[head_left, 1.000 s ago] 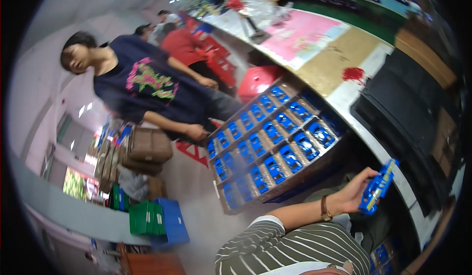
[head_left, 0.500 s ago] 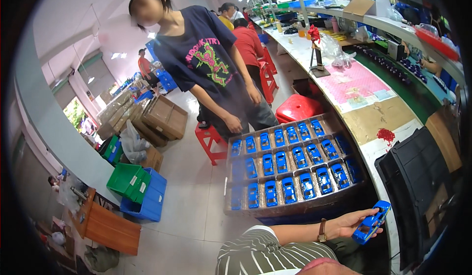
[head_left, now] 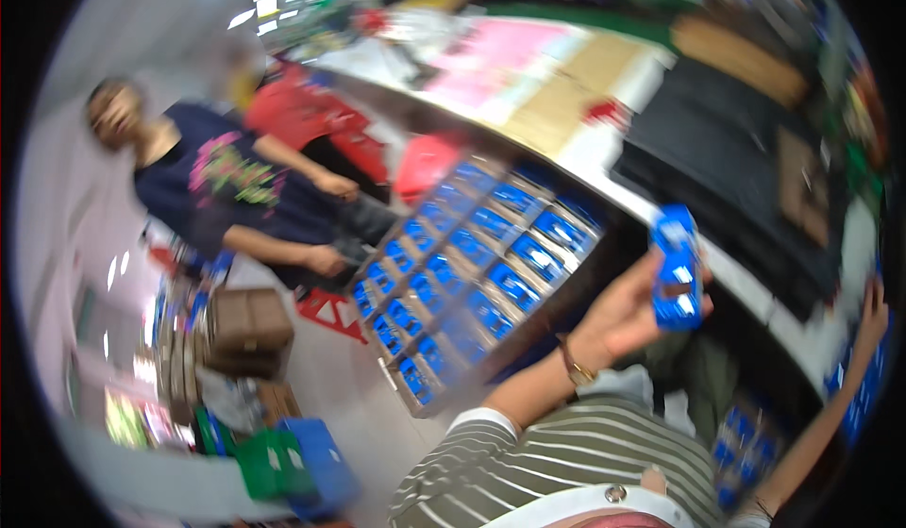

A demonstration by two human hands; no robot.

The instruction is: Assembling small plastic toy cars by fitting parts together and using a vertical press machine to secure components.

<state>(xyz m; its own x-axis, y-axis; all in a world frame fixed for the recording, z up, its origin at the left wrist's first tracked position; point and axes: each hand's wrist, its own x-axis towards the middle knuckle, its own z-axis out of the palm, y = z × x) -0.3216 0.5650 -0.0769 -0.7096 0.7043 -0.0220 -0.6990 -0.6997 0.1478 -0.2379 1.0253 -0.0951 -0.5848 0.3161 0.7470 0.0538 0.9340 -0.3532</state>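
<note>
Between the left fingers (head_left: 645,271) sits a blue car shell (head_left: 677,268).

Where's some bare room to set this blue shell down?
Through the blur, the tan board looks mostly bare, between the pink mat and the red pile; floor shows between the carton and the blue bin. Crowded: the carton, with rows of blue shells.
</note>
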